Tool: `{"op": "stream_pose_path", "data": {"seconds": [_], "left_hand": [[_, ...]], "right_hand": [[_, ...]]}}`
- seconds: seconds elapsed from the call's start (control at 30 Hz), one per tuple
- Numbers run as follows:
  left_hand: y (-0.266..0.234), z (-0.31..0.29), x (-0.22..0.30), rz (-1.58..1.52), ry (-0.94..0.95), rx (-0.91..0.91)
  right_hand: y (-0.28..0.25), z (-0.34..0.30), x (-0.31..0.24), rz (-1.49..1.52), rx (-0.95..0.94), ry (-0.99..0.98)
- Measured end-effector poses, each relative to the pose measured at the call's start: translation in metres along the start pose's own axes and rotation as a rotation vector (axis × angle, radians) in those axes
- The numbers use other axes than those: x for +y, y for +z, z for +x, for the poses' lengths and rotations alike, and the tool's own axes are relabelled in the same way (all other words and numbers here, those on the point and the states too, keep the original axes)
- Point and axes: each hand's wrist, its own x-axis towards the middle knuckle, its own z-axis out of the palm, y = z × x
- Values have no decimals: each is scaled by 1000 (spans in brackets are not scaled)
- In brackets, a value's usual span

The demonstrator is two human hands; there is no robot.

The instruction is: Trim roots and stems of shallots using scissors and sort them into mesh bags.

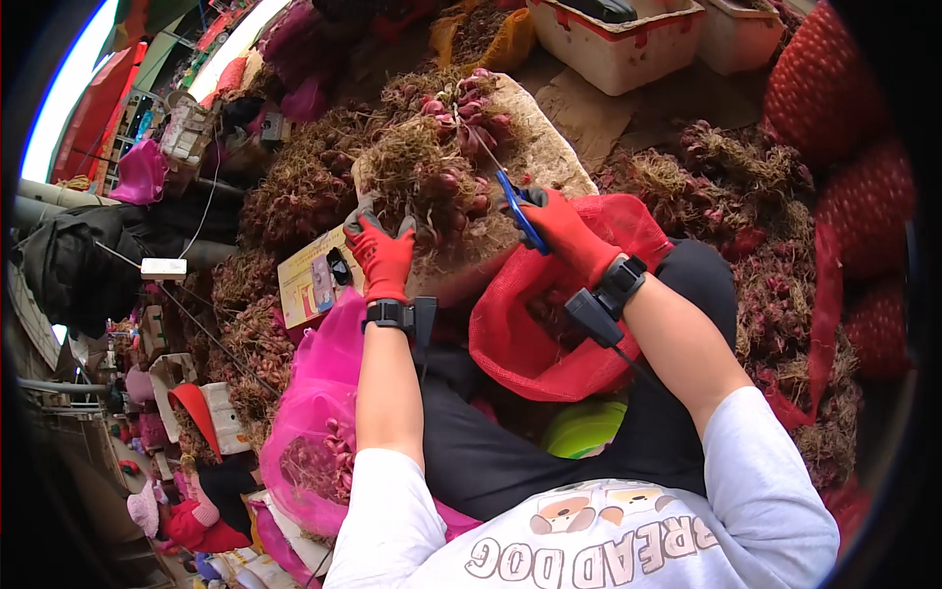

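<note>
My left hand (pixel 383 253), in a red glove with grey fingertips, is at the near edge of a pile of shallots (pixel 437 147) with dry, stringy roots. Its thumb and fingers are apart, and nothing shows between them. In my right hand (pixel 567 231), gloved the same way, is a pair of scissors (pixel 520 208) with blue handles. Their blades point up and left toward the shallots. The pile rests on a pale, worn board (pixel 545 137). Below my right hand, a red mesh sack (pixel 500 358) gapes between my legs with some shallots inside.
A pink mesh bag (pixel 309 393) with shallots lies by my left arm, near a yellow box (pixel 312 280). Heaps of shallots (pixel 775 304) flank both sides. White tubs (pixel 618 44) stand at the back, full red sacks (pixel 834 88) at right. A green basin (pixel 581 429) sits below me.
</note>
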Motion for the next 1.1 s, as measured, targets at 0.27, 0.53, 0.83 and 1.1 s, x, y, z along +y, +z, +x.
{"op": "stream_pose_path", "data": {"seconds": [0.27,0.53,0.83,1.1], "left_hand": [[46,-30,24,-137,-290,-19],[68,-32,-6,-403,-324,-107],[-7,-2,-41,-1304,-612,-518],[-28,-5,-26,-1431,-775,-504]], "right_hand": [[-13,0,0,-165,64,6],[-1,-20,-13,-253,-181,71],[22,-18,-20,145,-532,380],[58,6,-6,277,-622,339]]}}
